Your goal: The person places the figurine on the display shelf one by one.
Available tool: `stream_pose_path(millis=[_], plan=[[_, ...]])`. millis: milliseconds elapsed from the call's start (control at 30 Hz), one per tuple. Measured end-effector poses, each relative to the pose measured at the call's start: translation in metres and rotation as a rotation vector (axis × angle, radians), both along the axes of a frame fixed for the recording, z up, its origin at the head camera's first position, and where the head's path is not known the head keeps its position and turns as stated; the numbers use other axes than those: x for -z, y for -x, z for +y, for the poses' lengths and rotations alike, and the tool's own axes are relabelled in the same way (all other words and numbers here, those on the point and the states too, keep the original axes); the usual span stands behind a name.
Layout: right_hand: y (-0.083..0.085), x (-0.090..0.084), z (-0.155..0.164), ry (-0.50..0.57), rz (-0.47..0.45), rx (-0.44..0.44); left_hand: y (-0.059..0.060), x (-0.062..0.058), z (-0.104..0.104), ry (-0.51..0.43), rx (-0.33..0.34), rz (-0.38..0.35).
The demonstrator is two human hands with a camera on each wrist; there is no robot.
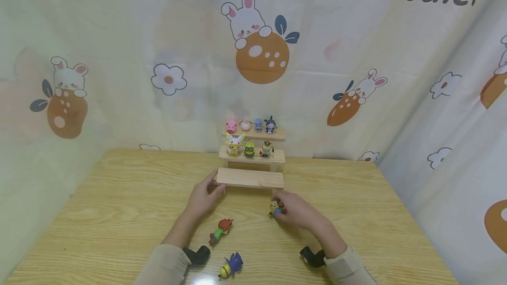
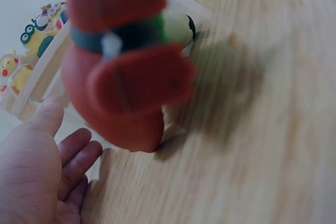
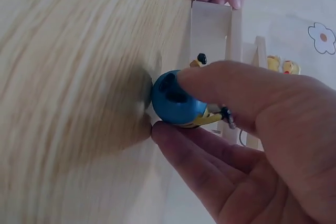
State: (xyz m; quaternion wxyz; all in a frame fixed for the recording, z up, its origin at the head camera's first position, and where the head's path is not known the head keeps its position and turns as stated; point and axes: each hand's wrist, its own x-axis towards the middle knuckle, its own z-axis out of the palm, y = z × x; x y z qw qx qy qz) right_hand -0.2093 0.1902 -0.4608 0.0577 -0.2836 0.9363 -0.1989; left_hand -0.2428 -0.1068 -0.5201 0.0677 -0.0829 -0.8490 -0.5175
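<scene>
My right hand (image 1: 297, 210) pinches a minion figure (image 1: 274, 208) between thumb and fingers, just in front of the right end of the lowest step of a wooden tiered stand (image 1: 250, 178). In the right wrist view the figure's blue rounded bottom (image 3: 181, 103) faces the camera, so it is tipped over close to the tabletop. At that step's left end, my left hand (image 1: 203, 197) touches the corner with relaxed fingers. A red-haired figure in green (image 1: 218, 232) lies near the left forearm; its red shoes (image 2: 142, 80) fill much of the left wrist view.
A purple-and-yellow figure (image 1: 231, 265) lies near the front. Small figures, including a pink pig (image 1: 231, 126) and a crowned minion (image 1: 266, 149), stand on the upper two tiers. Behind the wooden table (image 1: 340, 197) hangs a printed curtain (image 1: 190, 34).
</scene>
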Motion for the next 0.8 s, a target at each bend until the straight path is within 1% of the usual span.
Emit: stream_pose_path(millis=[133,333,433,567,800], plan=[[0.0,0.0006,0.0007,0.011,0.006,-0.01,-0.0005,-0.0007,-0.0003,-0.001,-0.003,0.004],[0.0007,0.0035,0.0031,0.011,0.047,-0.047,0.0009,0.0012,-0.0007,0.005,-0.001,0.007],[0.001,0.0044,0.0024,0.024,0.064,-0.027,0.0011,0.0016,-0.0006,0.005,-0.001,0.01],[0.0007,0.0051,0.0006,0.024,0.089,0.025,0.0008,0.0017,-0.0004,-0.002,0.005,0.008],[-0.0023,0.0045,-0.0046,-0.034,0.188,0.07,-0.0003,0.001,-0.0001,0.001,0.005,0.008]])
